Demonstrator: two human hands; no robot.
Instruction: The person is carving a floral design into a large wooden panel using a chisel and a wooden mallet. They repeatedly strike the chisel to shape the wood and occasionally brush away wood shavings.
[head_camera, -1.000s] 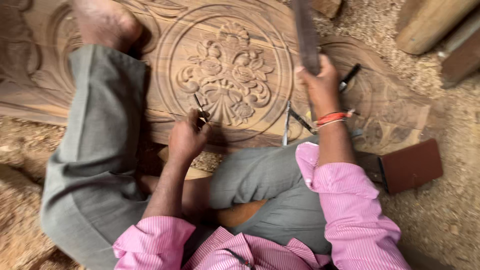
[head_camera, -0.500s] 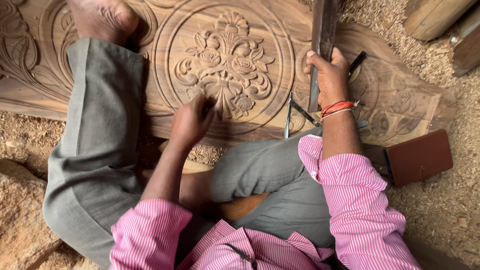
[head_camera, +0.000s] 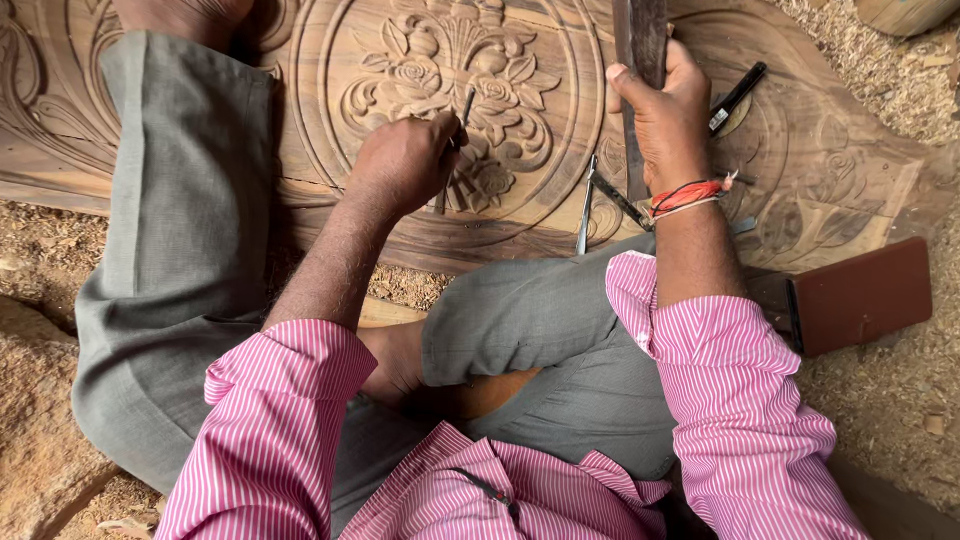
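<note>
A large carved wooden panel (head_camera: 330, 60) with a round floral medallion lies on the ground in front of me. My left hand (head_camera: 405, 160) is shut on a thin metal chisel (head_camera: 465, 105), whose tip rests on the flower carving at the medallion's centre. My right hand (head_camera: 665, 115) grips a long flat wooden mallet (head_camera: 645, 35), held upright above the panel's right part. Red threads circle my right wrist. My legs in grey trousers are folded, and my left foot rests on the panel at the top.
Metal dividers (head_camera: 600, 195) and a black pen-like tool (head_camera: 735, 97) lie on the panel by my right hand. A reddish-brown flat block (head_camera: 865, 295) sits at the right. Sawdust and wood shavings (head_camera: 40, 250) cover the ground around.
My left hand moved up the panel with the chisel, from the medallion's lower edge to its centre. The right hand kept hold of the mallet.
</note>
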